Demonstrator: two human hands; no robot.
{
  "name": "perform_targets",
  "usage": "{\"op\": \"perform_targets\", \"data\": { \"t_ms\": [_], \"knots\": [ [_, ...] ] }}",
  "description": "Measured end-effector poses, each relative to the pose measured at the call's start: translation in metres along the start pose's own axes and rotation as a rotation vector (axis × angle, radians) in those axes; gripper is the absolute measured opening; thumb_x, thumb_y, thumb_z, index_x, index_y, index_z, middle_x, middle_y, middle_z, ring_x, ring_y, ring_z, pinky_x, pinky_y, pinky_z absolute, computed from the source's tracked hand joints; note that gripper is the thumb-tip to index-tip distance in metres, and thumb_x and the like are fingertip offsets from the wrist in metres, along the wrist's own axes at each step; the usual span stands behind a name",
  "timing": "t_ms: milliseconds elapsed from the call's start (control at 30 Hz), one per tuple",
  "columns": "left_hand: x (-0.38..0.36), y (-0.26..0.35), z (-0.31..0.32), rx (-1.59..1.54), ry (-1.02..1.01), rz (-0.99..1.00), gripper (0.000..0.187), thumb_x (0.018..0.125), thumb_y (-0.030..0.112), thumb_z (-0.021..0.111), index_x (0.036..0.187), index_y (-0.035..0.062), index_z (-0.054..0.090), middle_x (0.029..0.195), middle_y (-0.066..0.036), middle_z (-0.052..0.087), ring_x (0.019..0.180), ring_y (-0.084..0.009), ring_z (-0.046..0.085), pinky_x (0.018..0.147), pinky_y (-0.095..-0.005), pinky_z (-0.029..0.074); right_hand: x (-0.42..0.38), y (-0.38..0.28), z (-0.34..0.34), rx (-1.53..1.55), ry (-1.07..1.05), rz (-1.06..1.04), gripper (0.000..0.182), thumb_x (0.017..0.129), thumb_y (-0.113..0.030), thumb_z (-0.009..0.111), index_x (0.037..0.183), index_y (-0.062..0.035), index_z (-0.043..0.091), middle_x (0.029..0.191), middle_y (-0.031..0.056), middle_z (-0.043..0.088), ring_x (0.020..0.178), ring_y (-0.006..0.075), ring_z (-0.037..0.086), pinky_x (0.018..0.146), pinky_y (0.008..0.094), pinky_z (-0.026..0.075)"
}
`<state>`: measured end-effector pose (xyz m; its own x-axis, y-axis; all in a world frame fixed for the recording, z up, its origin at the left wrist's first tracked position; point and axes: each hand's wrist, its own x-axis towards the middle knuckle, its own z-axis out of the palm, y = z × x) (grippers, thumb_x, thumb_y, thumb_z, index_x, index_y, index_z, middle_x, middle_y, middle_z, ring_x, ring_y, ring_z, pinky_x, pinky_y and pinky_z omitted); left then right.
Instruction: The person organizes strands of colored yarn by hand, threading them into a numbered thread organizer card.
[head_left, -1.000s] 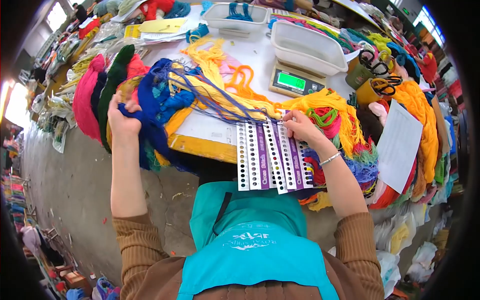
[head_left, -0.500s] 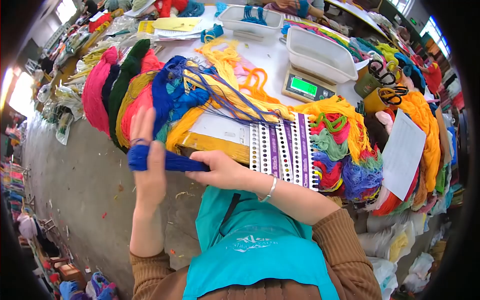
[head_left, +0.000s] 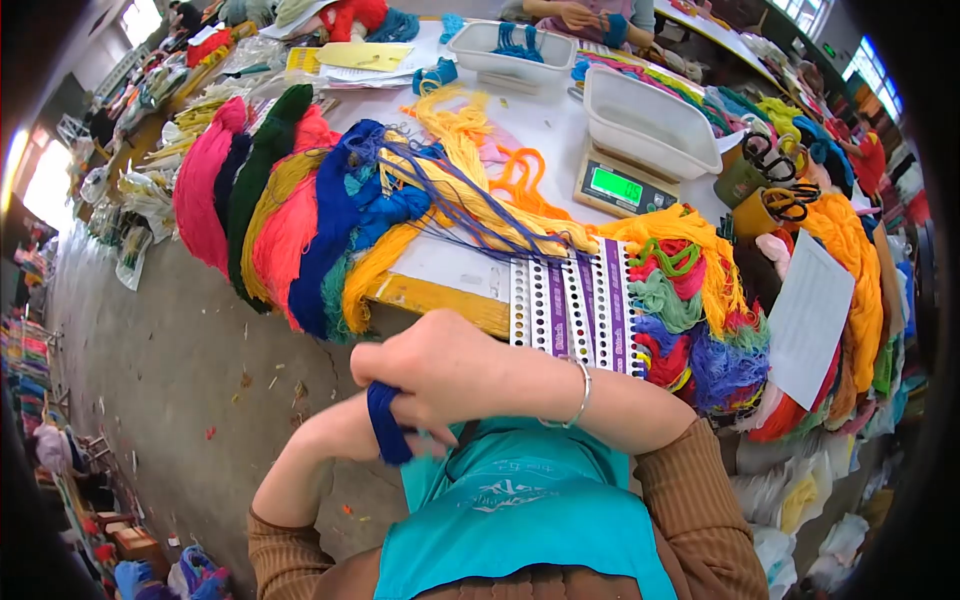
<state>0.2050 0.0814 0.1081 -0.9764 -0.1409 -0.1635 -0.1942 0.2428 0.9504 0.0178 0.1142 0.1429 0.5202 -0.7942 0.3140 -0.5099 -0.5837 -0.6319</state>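
A dark blue yarn bundle (head_left: 388, 424) is looped about my left hand (head_left: 418, 436), low in front of the apron. My left hand is largely hidden behind the right one; its visible fingertips are blurred. Directly over it, my right hand (head_left: 430, 362) is closed with curled fingers at the top of the blue yarn, crossing the left wrist. Above both hands, on the table edge, hang skeins of pink (head_left: 205, 190), dark green (head_left: 262, 165), coral (head_left: 290, 235) and blue (head_left: 335, 210) yarn.
White perforated thread cards (head_left: 575, 305) lie at the table's front edge. Behind them are a digital scale (head_left: 625, 188), white trays (head_left: 650, 125) and scissors in holders (head_left: 765, 205). A paper sheet (head_left: 812, 320) rests on yarn at right. Another person's hands (head_left: 578, 15) are across the table.
Both hands have moved down toward the apron. My left hand has turned inward behind my right hand, and the blue yarn stretched between them is now a short loop.
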Motion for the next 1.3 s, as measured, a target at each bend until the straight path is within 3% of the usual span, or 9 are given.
{"op": "perform_targets", "data": {
  "t_ms": [100,200,367,533,667,767,1000,1133,1300],
  "knots": [
    [0.009,0.025,-0.003,-0.232,-0.292,0.191,0.045,0.087,0.031,0.073,0.123,0.0045,0.064,0.107,-0.010,0.070,0.100,-0.0218,0.065,0.084,-0.0319,0.049,-0.012,0.029,0.007,0.318,-0.084,0.132,0.023,0.076,-0.012,0.071,0.097,-0.0109,0.060,0.072,0.0082,0.062,0.069,0.0255,0.064,0.063,0.0362,0.049],
    [0.009,0.043,-0.016,-0.361,0.122,0.519,0.080,0.087,0.060,0.062,0.129,-0.0077,0.054,0.123,-0.018,0.061,0.115,-0.0281,0.059,0.097,-0.0379,0.044,-0.034,0.061,0.054,0.590,0.131,0.105,0.025,0.078,-0.007,0.069,0.102,-0.0050,0.062,0.079,0.0120,0.066,0.070,0.0199,0.065,0.067,0.0347,0.051],
    [-0.004,0.066,-0.056,1.150,0.850,0.164,0.042,0.077,0.003,0.069,0.119,0.0043,0.062,0.113,-0.014,0.064,0.115,-0.0346,0.058,0.095,-0.0420,0.048,-0.029,0.046,0.056,0.279,0.190,0.295,0.016,0.084,-0.012,0.065,0.099,-0.0078,0.058,0.070,0.0142,0.063,0.066,0.0305,0.066,0.059,0.0404,0.051],
    [-0.002,0.016,-0.070,1.656,0.407,-0.623,0.028,0.079,0.012,0.059,0.106,0.0079,0.063,0.076,-0.013,0.062,0.070,-0.0320,0.063,0.061,-0.0438,0.049,-0.010,0.024,0.044,-0.100,0.104,0.273,0.021,0.084,-0.017,0.064,0.102,-0.0106,0.057,0.074,0.0154,0.064,0.073,0.0373,0.065,0.061,0.0458,0.050],
    [0.001,0.008,-0.065,0.820,-0.160,-0.722,0.035,0.082,0.022,0.071,0.112,0.0052,0.061,0.089,-0.013,0.068,0.078,-0.0304,0.065,0.066,-0.0383,0.051,-0.007,0.032,0.051,0.057,-0.014,0.269,0.022,0.082,-0.016,0.059,0.102,-0.0099,0.063,0.083,0.0173,0.068,0.079,0.0387,0.066,0.071,0.0497,0.052],
    [-0.010,-0.023,-0.053,0.047,-0.137,-0.429,0.060,0.076,0.018,0.084,0.127,0.0048,0.054,0.114,-0.009,0.064,0.101,-0.0118,0.056,0.090,-0.0303,0.047,-0.016,0.048,0.049,0.288,-0.089,0.333,0.020,0.084,-0.015,0.058,0.102,-0.0075,0.065,0.087,0.0178,0.068,0.084,0.0341,0.066,0.075,0.0427,0.051],
    [0.005,-0.008,-0.040,-0.016,0.136,-0.168,0.059,0.077,0.009,0.077,0.131,0.0060,0.053,0.124,-0.013,0.059,0.115,-0.0246,0.056,0.098,-0.0342,0.044,-0.027,0.057,0.030,0.585,-0.113,0.404,0.013,0.085,-0.010,0.058,0.095,-0.0026,0.061,0.075,0.0098,0.064,0.069,0.0189,0.064,0.064,0.0314,0.050],
    [0.001,0.025,-0.054,1.359,0.379,0.024,0.055,0.083,0.016,0.066,0.135,0.0107,0.050,0.141,-0.016,0.046,0.133,-0.0350,0.044,0.104,-0.0491,0.039,-0.019,0.062,0.028,0.890,-0.142,0.539,0.010,0.085,-0.004,0.054,0.094,-0.0012,0.058,0.073,0.0029,0.059,0.061,0.0096,0.057,0.058,0.0239,0.047],
    [0.007,0.084,-0.063,1.356,0.508,0.326,0.056,0.079,0.024,0.073,0.131,0.0134,0.056,0.138,-0.017,0.050,0.125,-0.0368,0.052,0.102,-0.0503,0.042,-0.019,0.081,0.024,0.811,-0.044,0.579,0.025,0.084,-0.011,0.060,0.106,-0.0008,0.061,0.079,0.0093,0.066,0.070,0.0181,0.066,0.065,0.0310,0.053]
  ]
}}
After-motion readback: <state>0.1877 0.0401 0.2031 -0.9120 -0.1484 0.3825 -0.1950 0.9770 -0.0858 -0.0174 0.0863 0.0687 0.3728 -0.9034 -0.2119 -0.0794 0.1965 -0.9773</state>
